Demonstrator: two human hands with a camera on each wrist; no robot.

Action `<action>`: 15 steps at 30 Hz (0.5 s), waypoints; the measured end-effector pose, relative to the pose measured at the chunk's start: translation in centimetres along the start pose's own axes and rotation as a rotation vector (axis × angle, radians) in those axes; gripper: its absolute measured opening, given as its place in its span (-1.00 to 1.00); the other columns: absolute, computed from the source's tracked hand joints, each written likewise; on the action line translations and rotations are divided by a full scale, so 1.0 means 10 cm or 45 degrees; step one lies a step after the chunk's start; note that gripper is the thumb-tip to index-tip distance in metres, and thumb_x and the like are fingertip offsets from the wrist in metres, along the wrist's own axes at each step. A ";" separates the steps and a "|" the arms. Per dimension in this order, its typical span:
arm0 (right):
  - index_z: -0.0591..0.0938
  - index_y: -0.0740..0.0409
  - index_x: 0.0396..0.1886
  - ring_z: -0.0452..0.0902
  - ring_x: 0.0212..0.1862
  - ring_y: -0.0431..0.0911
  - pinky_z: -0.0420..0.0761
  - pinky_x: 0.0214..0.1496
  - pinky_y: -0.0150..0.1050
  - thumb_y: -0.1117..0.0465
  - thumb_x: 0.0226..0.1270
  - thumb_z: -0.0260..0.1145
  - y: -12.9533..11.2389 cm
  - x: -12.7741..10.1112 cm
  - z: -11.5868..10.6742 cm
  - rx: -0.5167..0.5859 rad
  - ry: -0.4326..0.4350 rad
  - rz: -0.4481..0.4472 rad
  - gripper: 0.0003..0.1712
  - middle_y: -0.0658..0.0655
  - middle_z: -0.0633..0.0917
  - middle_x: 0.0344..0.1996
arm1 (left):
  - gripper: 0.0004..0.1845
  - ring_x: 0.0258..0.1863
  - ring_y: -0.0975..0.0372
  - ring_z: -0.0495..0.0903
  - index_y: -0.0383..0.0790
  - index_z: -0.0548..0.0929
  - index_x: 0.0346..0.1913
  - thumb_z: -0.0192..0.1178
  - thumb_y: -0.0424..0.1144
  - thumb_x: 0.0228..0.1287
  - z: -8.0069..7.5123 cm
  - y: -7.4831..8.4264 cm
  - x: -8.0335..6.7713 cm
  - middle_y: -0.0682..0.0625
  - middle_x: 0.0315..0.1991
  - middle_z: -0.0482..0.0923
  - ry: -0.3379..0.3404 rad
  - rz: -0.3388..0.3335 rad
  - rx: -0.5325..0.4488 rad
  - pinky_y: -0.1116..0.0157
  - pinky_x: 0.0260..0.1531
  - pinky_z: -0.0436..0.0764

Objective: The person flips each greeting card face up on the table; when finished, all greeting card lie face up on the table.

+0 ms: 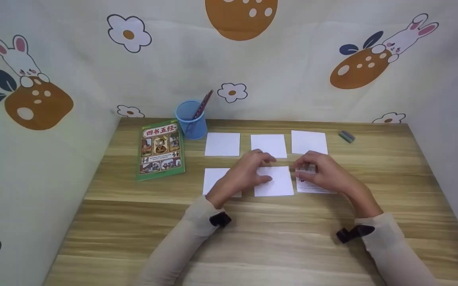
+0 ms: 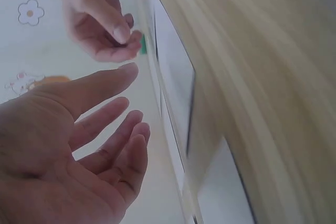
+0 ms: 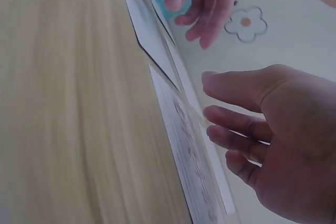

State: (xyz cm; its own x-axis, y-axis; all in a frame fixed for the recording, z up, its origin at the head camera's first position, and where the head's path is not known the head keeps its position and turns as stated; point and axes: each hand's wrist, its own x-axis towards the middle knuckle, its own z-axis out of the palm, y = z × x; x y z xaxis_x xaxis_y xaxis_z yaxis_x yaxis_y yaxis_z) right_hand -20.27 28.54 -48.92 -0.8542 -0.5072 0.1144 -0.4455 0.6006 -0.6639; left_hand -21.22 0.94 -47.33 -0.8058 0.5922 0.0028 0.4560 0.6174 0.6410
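Observation:
White square cards lie in two rows of three on the wooden table. My left hand (image 1: 247, 171) hovers over the front middle card (image 1: 277, 183), a blank one, thumb and fingers spread apart with nothing between them. Across from it, my right hand (image 1: 324, 171) is above the front right card (image 1: 312, 189), partly covering it. Print shows on that card (image 3: 184, 150) in the right wrist view. Its fingers are loosely bent and hold nothing. The front left card (image 1: 212, 178) is partly hidden by my left wrist. Behind are blank cards, left (image 1: 222, 144), middle (image 1: 268, 143) and right (image 1: 309, 141).
A green-bordered book (image 1: 160, 151) lies at the back left. Beside it stands a blue pen cup (image 1: 195, 129) with a dark reddish stick (image 1: 204, 104) leaning out. A small grey-green block (image 1: 346, 136) lies at the back right. Patterned cloth (image 1: 173, 63) walls the table's back and sides.

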 end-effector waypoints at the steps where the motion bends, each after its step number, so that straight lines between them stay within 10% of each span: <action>1: 0.74 0.07 -0.10 0.60 -0.14 -0.06 0.60 -0.07 -0.13 0.16 0.24 0.50 -0.04 0.04 0.04 -0.007 -0.010 -0.018 -0.76 0.01 0.73 -0.22 | -0.50 0.07 0.18 0.59 -0.10 0.64 0.20 0.47 -0.20 0.17 -0.03 -0.05 -0.03 -0.01 0.07 0.64 0.005 -0.016 0.006 0.26 0.12 0.61; 15: 0.57 0.08 0.23 0.45 0.12 -0.01 0.48 0.18 -0.05 -0.25 -0.13 0.65 -0.49 0.34 0.31 -0.280 -0.259 0.057 -0.06 0.09 0.61 0.08 | -0.33 0.15 0.16 0.47 -0.06 0.63 0.25 0.55 0.00 0.03 -0.18 -0.30 -0.23 0.02 0.15 0.59 -0.103 -0.109 0.027 0.19 0.24 0.52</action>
State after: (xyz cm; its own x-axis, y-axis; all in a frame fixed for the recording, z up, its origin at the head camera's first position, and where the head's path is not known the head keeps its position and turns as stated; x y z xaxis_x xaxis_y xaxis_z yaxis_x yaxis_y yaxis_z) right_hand -20.16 21.95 -47.54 -0.8131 -0.5772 -0.0762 -0.4748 0.7332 -0.4867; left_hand -21.39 -3.25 -47.88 -0.8096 0.5759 -0.1137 0.3953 0.6781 0.6196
